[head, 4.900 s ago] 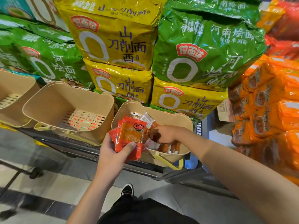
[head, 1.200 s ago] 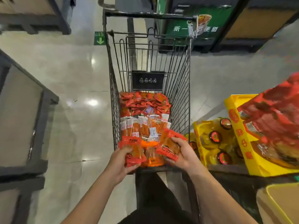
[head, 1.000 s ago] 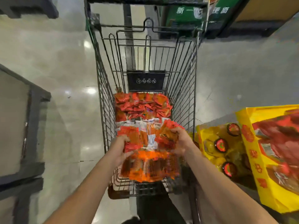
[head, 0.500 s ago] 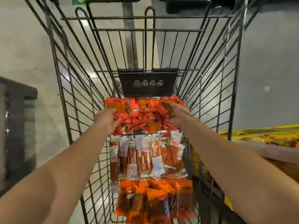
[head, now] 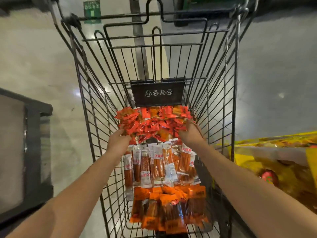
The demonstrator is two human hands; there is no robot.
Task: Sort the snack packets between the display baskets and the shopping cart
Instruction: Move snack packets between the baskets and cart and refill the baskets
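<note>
The wire shopping cart [head: 221, 93] holds three rows of snack packets. Small red packets [head: 152, 122] are heaped at the far end. Clear packets with white labels [head: 159, 165] lie in the middle, and orange packets [head: 168, 208] lie nearest me. Both my arms reach into the cart. My left hand [head: 118, 142] touches the near left edge of the red heap with its fingers stretched forward. My right hand [head: 190, 134] rests against the heap's right side, fingers laid on the packets. Neither hand lifts a packet clear of the heap.
A black plaque [head: 157, 93] hangs on the cart's far wall. Yellow display boxes [head: 274, 169] with round red-topped items stand close on the right. A dark stand [head: 32, 152] is on the left. Glossy floor surrounds the cart.
I turned from the display baskets to the cart with red packets in both hands and laid them on the far heap. Since half a second ago my hands have slid back to the heap's near edge.
</note>
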